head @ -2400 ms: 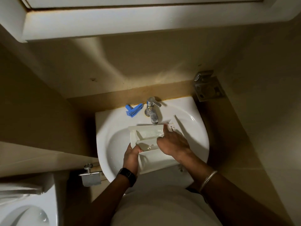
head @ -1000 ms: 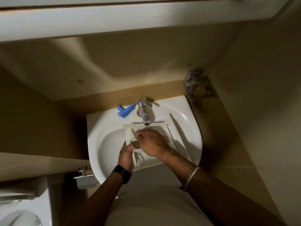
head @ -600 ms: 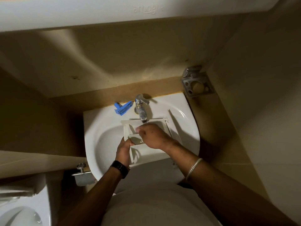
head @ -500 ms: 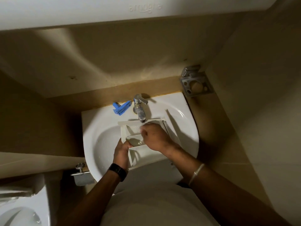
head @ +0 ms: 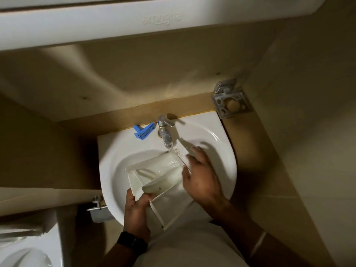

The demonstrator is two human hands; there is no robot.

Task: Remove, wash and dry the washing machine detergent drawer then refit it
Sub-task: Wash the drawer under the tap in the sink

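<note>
White plastic drawer (head: 163, 182) is gripped near-left by the left hand (head: 135, 209); its long axis is angled toward the far-right tap (head: 165, 134), flat-fingered right hand (head: 202, 178) alongside.

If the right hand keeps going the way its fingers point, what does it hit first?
Probably the tap: the right hand, on the drawer, points up toward its spout, though depth is unclear.

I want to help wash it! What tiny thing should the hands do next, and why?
Probably tip the drawer so the water runs into its other compartments. The tap pours only onto its far corner, the left hand grips the near edge, and the right hand lies open on the right side.
</note>
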